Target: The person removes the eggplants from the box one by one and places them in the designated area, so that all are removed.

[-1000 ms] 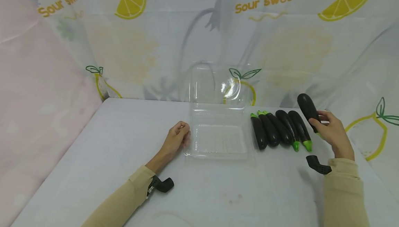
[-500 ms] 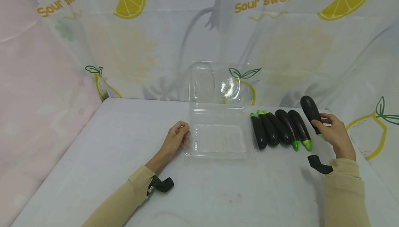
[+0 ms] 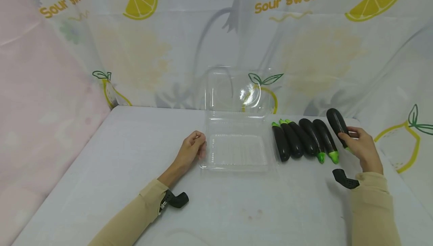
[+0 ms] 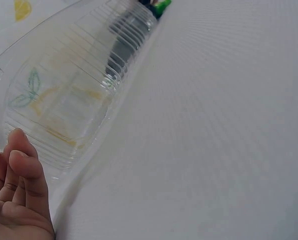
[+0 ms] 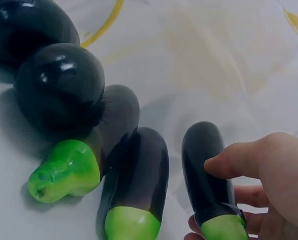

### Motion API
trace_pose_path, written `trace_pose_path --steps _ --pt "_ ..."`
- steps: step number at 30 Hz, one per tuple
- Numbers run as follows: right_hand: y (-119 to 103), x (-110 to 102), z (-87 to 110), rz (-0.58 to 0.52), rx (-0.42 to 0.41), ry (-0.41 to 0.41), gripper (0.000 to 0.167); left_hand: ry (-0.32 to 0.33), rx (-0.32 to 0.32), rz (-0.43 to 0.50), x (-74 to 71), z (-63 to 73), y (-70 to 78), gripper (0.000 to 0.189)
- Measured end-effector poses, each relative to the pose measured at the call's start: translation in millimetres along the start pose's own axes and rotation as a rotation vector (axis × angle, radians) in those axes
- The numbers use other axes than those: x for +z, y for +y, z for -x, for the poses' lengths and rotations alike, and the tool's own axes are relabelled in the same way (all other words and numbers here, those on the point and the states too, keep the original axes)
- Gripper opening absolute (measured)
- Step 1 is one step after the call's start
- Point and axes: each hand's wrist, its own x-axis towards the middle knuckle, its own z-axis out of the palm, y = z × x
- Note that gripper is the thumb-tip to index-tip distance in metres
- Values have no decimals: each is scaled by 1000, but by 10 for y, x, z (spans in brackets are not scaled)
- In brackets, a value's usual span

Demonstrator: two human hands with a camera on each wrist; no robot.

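Note:
My right hand (image 3: pixel 364 149) grips a dark eggplant (image 3: pixel 336 121) near its green stem end, the rounded end pointing away. In the right wrist view the thumb lies along the held eggplant (image 5: pixel 204 165), with the fingers behind it. Just left of it, several more eggplants (image 3: pixel 308 141) lie side by side, some with green ends toward the back and others toward the front. A clear plastic clamshell container (image 3: pixel 238 168) stands open mid-table with nothing inside. At its left rim, my left hand (image 3: pixel 190 149) pinches the edge between thumb and curled fingers (image 4: pixel 26 165).
The container's raised lid (image 3: pixel 223 88) leans up at the back, close to the printed cloth backdrop (image 3: pixel 189 43). A white cloth covers the table (image 3: pixel 135 144). Each sleeve carries a black wrist camera mount (image 3: pixel 177 200).
My right hand has shifted slightly right with the eggplant and then lowered it toward the table, beside the row. The left hand and the container have stayed put.

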Motion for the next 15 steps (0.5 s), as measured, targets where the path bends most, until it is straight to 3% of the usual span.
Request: trace_pose_path --steps 15 --pt "84 47 -40 34 26 -33 75 3 -15 -10 -6 -12 -2 15"
